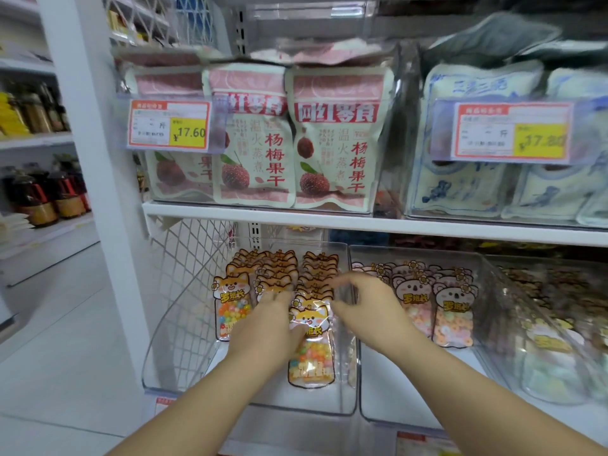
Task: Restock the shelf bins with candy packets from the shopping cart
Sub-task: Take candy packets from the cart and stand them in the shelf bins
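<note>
A clear plastic bin [184, 383] on the lower shelf holds rows of orange fox-shaped candy packets [279, 268]. The front packet of the right row [311, 353], full of coloured candies, stands upright. My left hand [266, 327] rests on the middle row and its thumb touches that front packet. My right hand [365, 307] hovers over the bin's right wall with fingers curled and slightly apart; whether it grips anything is unclear. Another fox packet [230, 307] stands at the front left. The shopping cart is out of sight.
The neighbouring clear bin [394, 396] holds pink koala-shaped candy packets [454, 317]. The shelf above [329, 222] carries pink dried-fruit pouches [332, 139] and blue pouches [477, 159] behind price tags. A white upright post [98, 159] stands left, with bottles [46, 195] on shelves beyond.
</note>
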A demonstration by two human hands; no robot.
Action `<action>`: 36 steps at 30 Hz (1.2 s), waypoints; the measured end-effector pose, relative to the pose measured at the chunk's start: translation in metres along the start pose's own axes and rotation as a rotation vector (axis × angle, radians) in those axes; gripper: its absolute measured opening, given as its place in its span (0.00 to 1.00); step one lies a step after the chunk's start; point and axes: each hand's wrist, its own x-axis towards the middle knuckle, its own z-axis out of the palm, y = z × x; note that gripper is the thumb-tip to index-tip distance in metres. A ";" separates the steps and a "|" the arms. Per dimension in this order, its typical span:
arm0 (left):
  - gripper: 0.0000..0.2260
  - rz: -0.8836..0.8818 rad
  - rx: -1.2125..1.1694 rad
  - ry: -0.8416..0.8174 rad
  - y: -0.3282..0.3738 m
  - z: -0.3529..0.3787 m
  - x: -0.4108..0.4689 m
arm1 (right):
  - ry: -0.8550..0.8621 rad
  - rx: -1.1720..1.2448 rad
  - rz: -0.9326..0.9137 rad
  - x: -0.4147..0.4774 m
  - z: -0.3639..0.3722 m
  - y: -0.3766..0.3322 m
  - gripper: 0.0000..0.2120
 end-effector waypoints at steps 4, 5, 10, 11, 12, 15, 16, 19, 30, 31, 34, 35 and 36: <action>0.24 0.084 -0.092 0.065 0.029 -0.034 -0.040 | -0.023 0.035 0.010 -0.043 -0.024 -0.008 0.12; 0.23 0.129 -0.125 0.060 0.039 -0.041 -0.053 | -0.026 0.039 0.012 -0.055 -0.032 -0.009 0.11; 0.15 0.325 -0.328 -0.030 0.097 -0.061 -0.114 | 0.000 0.010 -0.035 -0.128 -0.092 -0.012 0.08; 0.15 0.354 -0.370 -0.041 0.112 -0.063 -0.125 | 0.020 -0.005 -0.047 -0.144 -0.108 -0.011 0.08; 0.14 0.384 -0.409 -0.049 0.130 -0.064 -0.136 | 0.033 -0.023 -0.053 -0.163 -0.126 -0.009 0.08; 0.11 0.482 -0.539 -0.065 0.190 -0.062 -0.168 | 0.052 -0.094 -0.046 -0.220 -0.178 0.001 0.07; 0.11 0.516 -0.577 -0.082 0.211 -0.059 -0.177 | 0.050 -0.130 -0.032 -0.239 -0.196 0.005 0.07; 0.12 0.640 -0.646 -0.157 0.278 -0.048 -0.206 | 0.078 -0.236 0.018 -0.300 -0.252 0.021 0.06; 0.12 1.115 -0.419 -0.395 0.466 0.029 -0.332 | 0.278 -0.423 0.409 -0.542 -0.395 0.102 0.06; 0.12 1.134 -0.373 -0.415 0.475 0.034 -0.340 | 0.279 -0.435 0.446 -0.558 -0.400 0.111 0.05; 0.13 1.181 -0.255 -0.486 0.492 0.050 -0.358 | 0.207 -0.473 0.563 -0.594 -0.405 0.133 0.08; 0.14 1.182 -0.198 -0.506 0.495 0.055 -0.361 | 0.176 -0.502 0.592 -0.601 -0.405 0.138 0.11; 0.15 1.183 -0.131 -0.510 0.495 0.060 -0.362 | 0.147 -0.555 0.618 -0.606 -0.405 0.142 0.15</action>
